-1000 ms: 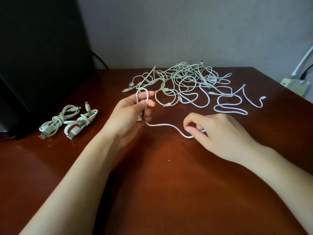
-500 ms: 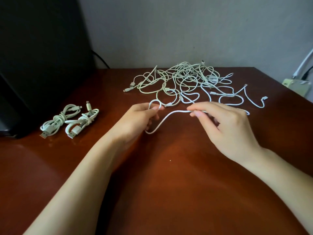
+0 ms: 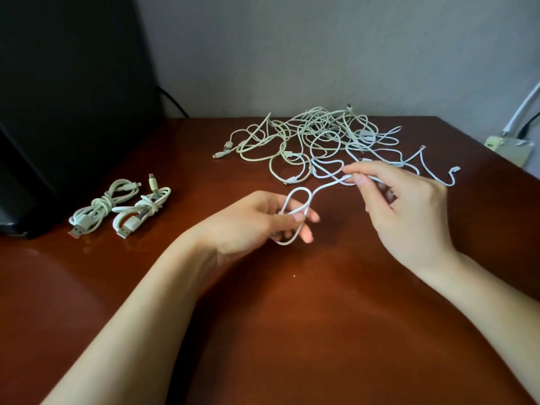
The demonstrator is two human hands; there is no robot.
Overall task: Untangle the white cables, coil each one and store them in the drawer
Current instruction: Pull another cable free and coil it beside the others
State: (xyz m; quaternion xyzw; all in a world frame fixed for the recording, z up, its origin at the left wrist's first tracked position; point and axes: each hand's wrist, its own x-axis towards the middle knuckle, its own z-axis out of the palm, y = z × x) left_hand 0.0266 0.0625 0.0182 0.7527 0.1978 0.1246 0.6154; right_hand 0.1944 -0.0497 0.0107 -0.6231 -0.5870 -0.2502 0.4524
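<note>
left grip [image 3: 257, 220] pinching small loops of white cable [image 3: 327, 187] | right grip [image 3: 409, 211], 2 o'clock, pinching its free run | tangle [image 3: 315, 138] at 12, coiled bundles [image 3: 119, 209] at 9 on surface [image 3: 292, 331] | step: coiling, I reckon | next: lay another loop, needs slack from tangle side | drawer unseen

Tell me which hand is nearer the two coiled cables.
Left. The left hand, holding a white cable, is just right of the coiled cables; the right hand, pinching the same cable, is farther right, beyond it.
</note>
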